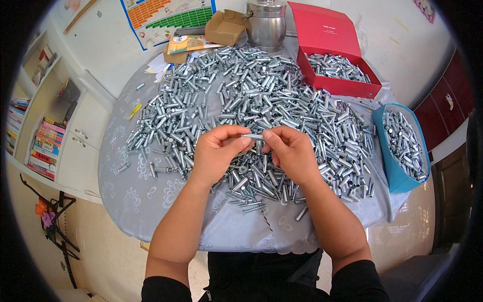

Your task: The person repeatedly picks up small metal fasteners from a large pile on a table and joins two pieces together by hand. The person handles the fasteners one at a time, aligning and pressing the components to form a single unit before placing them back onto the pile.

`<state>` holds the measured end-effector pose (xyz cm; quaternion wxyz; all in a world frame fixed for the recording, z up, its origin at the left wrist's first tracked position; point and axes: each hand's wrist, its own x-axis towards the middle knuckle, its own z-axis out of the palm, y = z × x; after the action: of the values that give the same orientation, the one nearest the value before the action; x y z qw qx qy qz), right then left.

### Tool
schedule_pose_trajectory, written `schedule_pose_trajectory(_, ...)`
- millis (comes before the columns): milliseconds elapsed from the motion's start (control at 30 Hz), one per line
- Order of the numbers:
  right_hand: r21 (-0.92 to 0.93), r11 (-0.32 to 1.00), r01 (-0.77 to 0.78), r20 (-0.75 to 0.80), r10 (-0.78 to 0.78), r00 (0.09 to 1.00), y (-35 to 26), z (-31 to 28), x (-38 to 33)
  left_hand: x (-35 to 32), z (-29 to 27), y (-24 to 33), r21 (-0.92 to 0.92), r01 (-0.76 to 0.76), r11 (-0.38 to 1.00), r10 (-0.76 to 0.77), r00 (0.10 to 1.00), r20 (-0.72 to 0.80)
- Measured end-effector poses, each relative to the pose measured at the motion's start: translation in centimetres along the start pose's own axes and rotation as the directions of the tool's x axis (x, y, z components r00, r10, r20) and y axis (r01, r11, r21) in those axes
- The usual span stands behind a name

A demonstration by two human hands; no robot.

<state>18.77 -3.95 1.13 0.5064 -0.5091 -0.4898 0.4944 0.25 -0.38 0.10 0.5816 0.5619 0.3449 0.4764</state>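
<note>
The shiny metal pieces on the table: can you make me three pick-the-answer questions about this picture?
1. Where is the red box?
A. far right of the table
B. on the floor
C. on the shelf

2. What colour is the bag of metal pieces?
A. green
B. blue
C. yellow

3. What are the hands doing?
A. resting flat
B. holding one metal piece together
C. lifting the pot

Answers: 1 A, it sits open at the table's far right. 2 B, its side is blue. 3 B, the left hand and right hand pinch one metal piece between them.
</note>
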Motion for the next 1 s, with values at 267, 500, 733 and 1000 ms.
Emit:
schedule_pose_trajectory(267,0.163,0.986,0.034,-0.052,-0.026,0.998,-0.08,0.23,0.06,0.03,-0.13,0.27,-0.026,0.028,0.999,-0.029,0.999,-0.017)
schedule_pose_trajectory(500,0.150,0.987,0.054,0.014,-0.057,0.998,0.23,0.00,0.07,0.06,-0.23,0.14,-0.026,0.008,1.000,-0.008,1.000,-0.016)
schedule_pose_trajectory(733,0.041,0.998,-0.039,0.038,0.037,0.999,0.28,-0.43,0.20,0.18,-0.18,0.20,-0.041,0.001,0.999,-0.003,0.999,-0.037)
schedule_pose_trajectory(1000,0.058,0.996,-0.067,0.055,0.064,0.996,0.31,-0.38,0.28,0.00,-0.10,0.25,-0.035,-0.006,0.999,0.005,1.000,-0.017)
